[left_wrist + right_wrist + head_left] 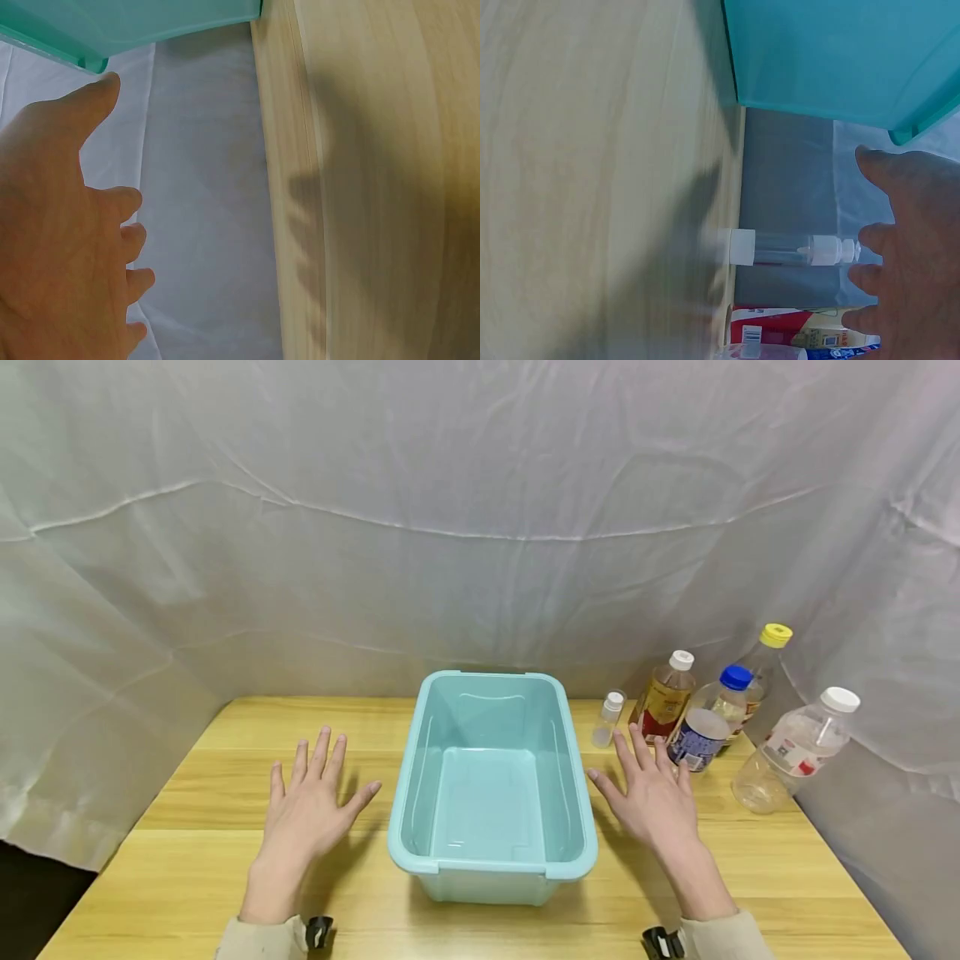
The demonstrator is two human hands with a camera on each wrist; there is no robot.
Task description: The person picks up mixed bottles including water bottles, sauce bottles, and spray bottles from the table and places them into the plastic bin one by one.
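A light teal plastic bin (491, 810) stands in the middle of the wooden table, with nothing inside. To its left my left hand (303, 810) hovers over the table, palm down with spread fingers, holding nothing. On the other side, my right hand (652, 802) is held the same way, its thumb close to the bin's right rim. A small clear bottle with a white cap (607, 720) stands just beyond the right fingertips. Also near them are a bottle with a red and gold label (662, 702) and a blue-capped bottle (697, 739), partly overlapped by the fingers.
Behind the blue-capped bottle is a yellow-capped bottle (761, 668). A clear bottle with a white cap (795, 752) stands near the right edge of the wooden table (187, 852). Grey-white cloth (480, 593) hangs along the back and sides.
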